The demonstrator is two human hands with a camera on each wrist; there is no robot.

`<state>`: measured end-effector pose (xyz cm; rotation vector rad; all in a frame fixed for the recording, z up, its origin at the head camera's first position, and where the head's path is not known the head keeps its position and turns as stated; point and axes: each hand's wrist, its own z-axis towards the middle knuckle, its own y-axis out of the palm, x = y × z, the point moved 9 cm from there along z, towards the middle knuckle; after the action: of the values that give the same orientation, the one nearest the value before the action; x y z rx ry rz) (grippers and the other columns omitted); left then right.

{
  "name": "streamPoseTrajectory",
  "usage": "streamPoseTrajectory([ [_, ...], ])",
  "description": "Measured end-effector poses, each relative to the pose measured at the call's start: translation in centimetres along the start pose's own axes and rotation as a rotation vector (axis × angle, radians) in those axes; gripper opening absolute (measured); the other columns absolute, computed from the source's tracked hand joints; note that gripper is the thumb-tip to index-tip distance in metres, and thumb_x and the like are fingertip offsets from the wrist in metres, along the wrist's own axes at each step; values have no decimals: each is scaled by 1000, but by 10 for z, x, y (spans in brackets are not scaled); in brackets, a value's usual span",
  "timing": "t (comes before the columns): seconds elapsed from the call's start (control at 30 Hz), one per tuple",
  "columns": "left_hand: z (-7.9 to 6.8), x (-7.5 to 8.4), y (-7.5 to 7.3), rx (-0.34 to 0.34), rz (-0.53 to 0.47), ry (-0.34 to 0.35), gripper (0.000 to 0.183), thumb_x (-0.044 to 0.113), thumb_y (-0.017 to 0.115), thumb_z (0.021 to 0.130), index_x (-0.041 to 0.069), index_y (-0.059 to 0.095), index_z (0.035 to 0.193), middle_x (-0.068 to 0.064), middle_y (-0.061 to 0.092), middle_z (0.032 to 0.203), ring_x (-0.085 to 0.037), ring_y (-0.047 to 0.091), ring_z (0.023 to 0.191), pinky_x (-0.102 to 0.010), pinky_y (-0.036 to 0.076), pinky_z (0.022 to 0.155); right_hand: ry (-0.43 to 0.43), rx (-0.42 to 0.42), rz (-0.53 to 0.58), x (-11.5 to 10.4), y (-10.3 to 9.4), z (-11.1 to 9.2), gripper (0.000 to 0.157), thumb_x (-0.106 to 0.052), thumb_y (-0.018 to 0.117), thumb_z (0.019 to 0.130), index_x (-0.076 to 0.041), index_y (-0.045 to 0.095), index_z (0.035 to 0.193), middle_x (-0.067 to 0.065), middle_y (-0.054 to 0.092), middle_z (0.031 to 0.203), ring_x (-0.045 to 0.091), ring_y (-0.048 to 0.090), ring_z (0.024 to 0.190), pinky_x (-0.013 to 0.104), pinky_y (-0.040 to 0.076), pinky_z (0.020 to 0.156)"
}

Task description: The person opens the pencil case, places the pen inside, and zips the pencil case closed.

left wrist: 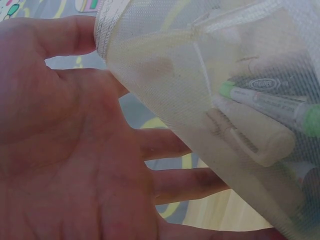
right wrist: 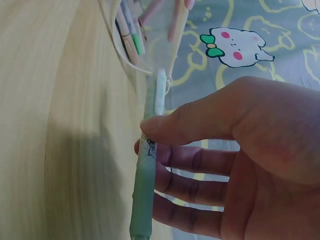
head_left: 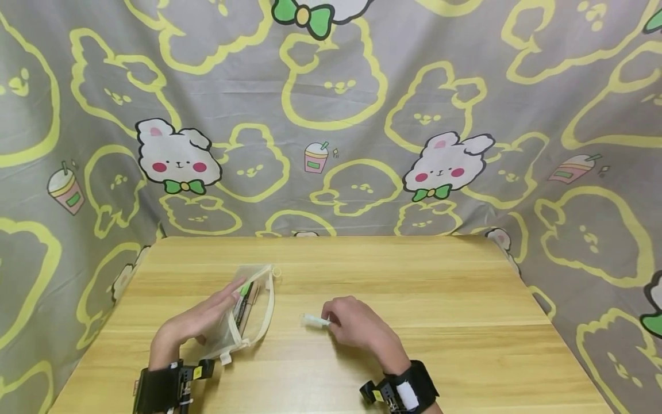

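A cream mesh pencil case (head_left: 219, 340) stands tilted on the table at centre left, its zip mouth spread apart toward the right. My left hand (head_left: 199, 316) holds it from its left side; in the left wrist view, thumb and fingers reach the mesh edge. Inside lie several pens and markers, among them a green-capped marker (left wrist: 270, 102). To the right of the case, my right hand (head_left: 359, 326) pinches a pale green pen (right wrist: 145, 175) between thumb and fingers. The pen's far end points at the open case, a short gap away, low over the tabletop.
The wood-grain table (head_left: 414, 276) reaches back to a grey curtain (head_left: 351, 75) printed with rabbits, which hangs behind it and along both sides. A small zip-pull ring (head_left: 277, 272) sticks out at the case's far corner.
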<state>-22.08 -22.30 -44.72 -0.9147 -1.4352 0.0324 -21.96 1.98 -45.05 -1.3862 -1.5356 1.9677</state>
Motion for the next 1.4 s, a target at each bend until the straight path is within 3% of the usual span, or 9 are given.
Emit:
streamPoseTrajectory([
  [0.2,6,-23,-1,18,-7,-14,62,39,23,109,4,8,159,-25,-1,161,-50,2,142,-83,6,100,51,42,59,8,-4,1,18,-9,66,89,-4,71,106,-7,63,77,5,54,59,19,51,51],
  [0.57,2,-9,0,-14,-13,30,61,36,20,110,1,3,158,-32,-3,158,-58,0,138,-87,8,94,120,79,149,15,-1,0,21,-13,59,96,-4,65,114,-5,60,70,4,46,36,14,37,32],
  [0.77,2,-16,0,5,-23,-11,62,38,22,110,3,6,158,-26,-2,161,-52,1,142,-85,7,97,148,109,157,17,1,2,22,-13,59,97,-3,65,116,-3,61,71,4,48,39,15,39,33],
  [0.97,1,-5,-1,-10,-18,-25,61,35,21,110,0,5,158,-31,-3,159,-56,0,139,-87,7,95,174,152,177,20,0,4,25,-11,61,94,-1,65,116,-2,63,73,6,53,49,19,48,39],
  [1.4,-1,-3,-2,-7,-4,-61,59,34,20,110,4,5,159,-29,-3,160,-54,0,140,-85,8,98,126,162,248,11,-2,11,32,-7,63,87,0,66,118,0,66,82,9,60,70,23,55,56],
])
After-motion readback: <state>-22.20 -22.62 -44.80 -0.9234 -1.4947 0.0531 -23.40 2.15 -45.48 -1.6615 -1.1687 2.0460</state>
